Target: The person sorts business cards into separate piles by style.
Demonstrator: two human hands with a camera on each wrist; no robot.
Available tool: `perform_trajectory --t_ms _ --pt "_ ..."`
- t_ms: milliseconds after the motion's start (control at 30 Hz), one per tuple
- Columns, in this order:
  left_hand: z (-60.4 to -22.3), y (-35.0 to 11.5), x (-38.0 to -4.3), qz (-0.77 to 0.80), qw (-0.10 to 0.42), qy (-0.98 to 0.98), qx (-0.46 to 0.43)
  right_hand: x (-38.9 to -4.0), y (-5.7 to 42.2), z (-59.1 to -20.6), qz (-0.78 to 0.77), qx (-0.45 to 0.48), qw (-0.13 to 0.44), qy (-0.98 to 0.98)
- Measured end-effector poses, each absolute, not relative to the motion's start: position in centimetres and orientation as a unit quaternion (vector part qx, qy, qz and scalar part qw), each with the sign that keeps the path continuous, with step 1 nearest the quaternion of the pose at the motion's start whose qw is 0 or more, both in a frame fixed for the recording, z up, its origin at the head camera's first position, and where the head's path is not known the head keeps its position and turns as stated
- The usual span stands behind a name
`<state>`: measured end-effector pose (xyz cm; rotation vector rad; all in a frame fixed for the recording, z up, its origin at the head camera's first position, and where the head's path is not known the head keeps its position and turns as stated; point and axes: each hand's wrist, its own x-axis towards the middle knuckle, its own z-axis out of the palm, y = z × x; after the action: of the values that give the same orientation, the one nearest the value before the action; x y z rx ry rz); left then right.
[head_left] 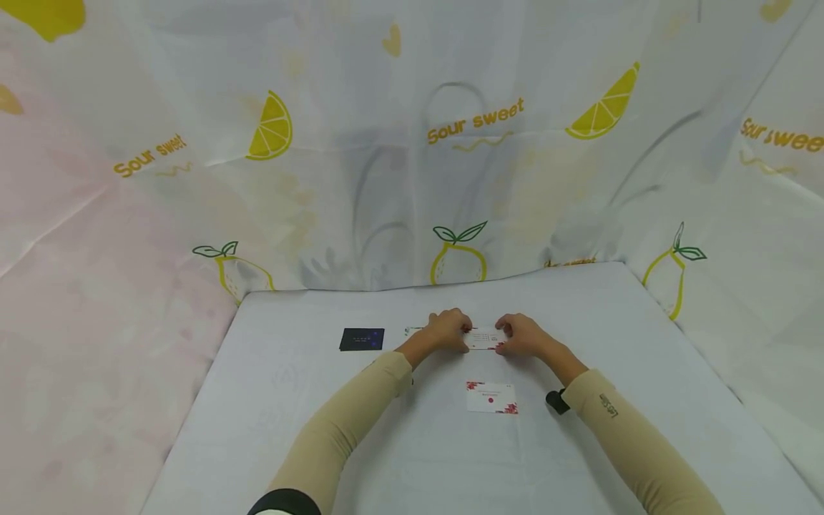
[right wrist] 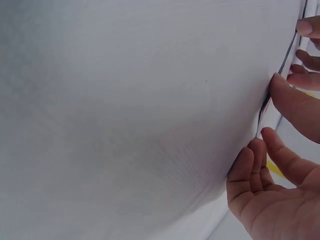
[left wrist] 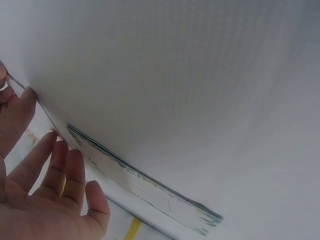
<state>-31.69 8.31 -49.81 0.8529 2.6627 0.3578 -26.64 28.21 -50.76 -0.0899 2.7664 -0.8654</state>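
Both hands meet over a white business card [head_left: 483, 338] with red floral corners, flat on the white table. My left hand [head_left: 448, 330] pinches its left end between thumb and fingers, while my right hand [head_left: 523, 335] grips the right end. In the right wrist view, the card shows only as a thin edge between the fingers. Partly covered by the left hand lies a stack of green-patterned cards [head_left: 413, 331], whose layered edges appear in the left wrist view. Nearer the person lies another white card [head_left: 492, 398] with red corners and a red dot, untouched by either hand.
Dark blue-black cards [head_left: 362, 339] lie in a small stack to the left of the hands. Behind the table [head_left: 277, 400] hangs a cloth backdrop [head_left: 399, 193] printed with lemons, meeting its back edge. A black wrist device [head_left: 556, 402] sits below the right sleeve.
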Motion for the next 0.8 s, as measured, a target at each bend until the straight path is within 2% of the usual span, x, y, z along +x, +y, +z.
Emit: perform_trajectory --t_ms 600,800 --pt "-49.67 8.2 -31.39 0.126 0.162 0.935 0.29 -26.35 28.1 -50.58 -0.304 -0.024 0.128 0.944" --pt "-49.54 8.37 -31.04 0.13 0.137 0.936 0.296 -25.98 28.52 -50.87 -0.309 -0.042 0.102 0.945"
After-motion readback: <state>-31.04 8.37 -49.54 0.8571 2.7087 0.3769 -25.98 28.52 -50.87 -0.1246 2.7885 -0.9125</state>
